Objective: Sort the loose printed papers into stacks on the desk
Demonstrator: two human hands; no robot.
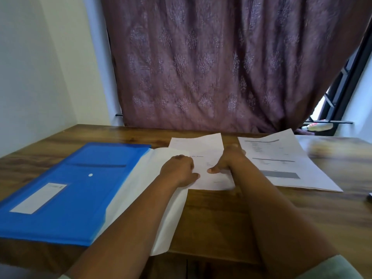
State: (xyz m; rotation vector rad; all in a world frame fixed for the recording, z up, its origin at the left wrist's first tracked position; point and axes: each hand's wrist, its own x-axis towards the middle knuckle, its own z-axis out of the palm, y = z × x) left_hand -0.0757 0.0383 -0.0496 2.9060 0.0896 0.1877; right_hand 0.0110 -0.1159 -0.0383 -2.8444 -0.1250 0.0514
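Observation:
A printed sheet (203, 150) lies in the middle of the wooden desk (221, 218). My left hand (179, 171) grips its left edge and my right hand (227, 161) grips its right edge, thumbs on top. Under my left forearm a blank white stack (141, 188) juts out from beneath a blue folder (66, 188). To the right lies a separate stack of printed papers (285, 164) with grey bars, apart from my right hand.
A purple patterned curtain (221, 67) hangs behind the desk. A blurred pale object (334, 150) sits at the far right of the desk, and a dark item (370, 196) pokes in at the right edge. White wall stands to the left.

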